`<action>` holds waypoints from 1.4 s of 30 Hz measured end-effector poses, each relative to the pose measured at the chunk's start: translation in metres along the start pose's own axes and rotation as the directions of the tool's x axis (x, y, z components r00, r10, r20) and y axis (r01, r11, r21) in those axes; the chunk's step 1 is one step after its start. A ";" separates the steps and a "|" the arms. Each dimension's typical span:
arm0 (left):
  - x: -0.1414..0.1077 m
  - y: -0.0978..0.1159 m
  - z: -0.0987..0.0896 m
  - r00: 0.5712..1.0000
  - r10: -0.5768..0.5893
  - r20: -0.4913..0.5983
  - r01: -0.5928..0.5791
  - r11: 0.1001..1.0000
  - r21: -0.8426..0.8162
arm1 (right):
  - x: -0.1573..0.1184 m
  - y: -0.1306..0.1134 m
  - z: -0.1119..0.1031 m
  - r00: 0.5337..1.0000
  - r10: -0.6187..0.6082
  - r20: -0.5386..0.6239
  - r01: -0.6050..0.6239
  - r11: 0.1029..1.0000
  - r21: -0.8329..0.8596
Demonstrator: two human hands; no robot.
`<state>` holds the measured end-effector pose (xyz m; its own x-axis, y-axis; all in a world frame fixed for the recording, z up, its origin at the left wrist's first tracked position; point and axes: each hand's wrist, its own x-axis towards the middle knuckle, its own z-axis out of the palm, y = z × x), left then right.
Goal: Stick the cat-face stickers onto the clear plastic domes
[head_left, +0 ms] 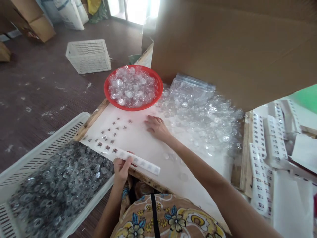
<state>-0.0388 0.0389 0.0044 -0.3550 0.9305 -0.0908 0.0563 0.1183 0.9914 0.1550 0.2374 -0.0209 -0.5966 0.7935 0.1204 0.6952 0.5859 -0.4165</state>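
A person's two hands at a white-topped, wood-edged bench [138,132]. The left hand [122,168] pinches a long, narrow white strip printed with dark cat-face motifs [141,163] between thumb and fingers; the strip slants across the bench's near edge. The right hand [157,128] lies palm down, fingers loosely extended, on the bench; whether anything lies beneath it cannot be told. Small, dark cat-face pieces [114,134] are scattered left of it. Beyond stands a round red plastic basin [135,108] filled with clear, disc-like plastic pieces [133,86]; a loose heap of similar clear plastic pieces [208,122] spreads to the right. Lower left, a white slotted plastic crate [49,147] adjoins the bench, filled with clear, rounded items [71,178].
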 end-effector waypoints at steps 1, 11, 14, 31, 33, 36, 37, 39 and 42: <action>0.000 -0.001 0.000 1.000 -0.005 0.003 0.005 1.000 -0.009 | -0.010 -0.002 0.000 0.999 -0.046 0.012 0.046 0.999 0.018; -0.005 0.009 0.005 1.000 -0.026 0.011 0.027 0.997 -0.069 | -0.058 0.011 -0.018 0.999 0.026 -0.025 -0.024 0.998 0.060; -0.013 0.017 0.009 0.997 -0.078 0.027 0.080 0.994 -0.081 | -0.062 0.000 -0.021 0.995 0.031 -0.097 -0.021 0.995 0.102; -0.017 0.003 0.012 0.980 -0.146 0.134 0.151 0.988 -0.023 | -0.011 -0.027 0.000 0.972 0.191 -0.138 -0.167 0.971 0.173; -0.018 0.003 0.012 0.980 -0.142 0.140 0.147 0.989 -0.023 | -0.009 -0.036 0.000 0.988 0.148 -0.050 -0.139 0.980 0.140; -0.018 0.001 0.011 0.980 -0.136 0.145 0.141 0.990 -0.023 | -0.002 -0.044 0.000 0.985 0.173 0.005 -0.172 0.979 0.110; -0.018 0.000 0.011 0.980 -0.132 0.146 0.136 0.990 -0.021 | 0.001 -0.045 0.001 0.983 0.186 0.001 -0.185 0.976 0.115; -0.018 -0.003 0.011 0.982 -0.121 0.147 0.124 0.992 -0.011 | 0.007 -0.045 0.001 0.980 0.199 -0.005 -0.196 0.970 0.142; -0.018 -0.009 0.010 0.984 -0.113 0.138 0.113 0.994 0.008 | 0.012 -0.044 0.002 0.978 0.210 -0.001 -0.207 0.964 0.167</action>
<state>-0.0236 0.0241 -0.0033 -0.2268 0.9501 -0.2142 0.0231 0.2251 0.9741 0.1159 0.2209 -0.0031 -0.4366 0.8991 0.0313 0.7267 0.3729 -0.5769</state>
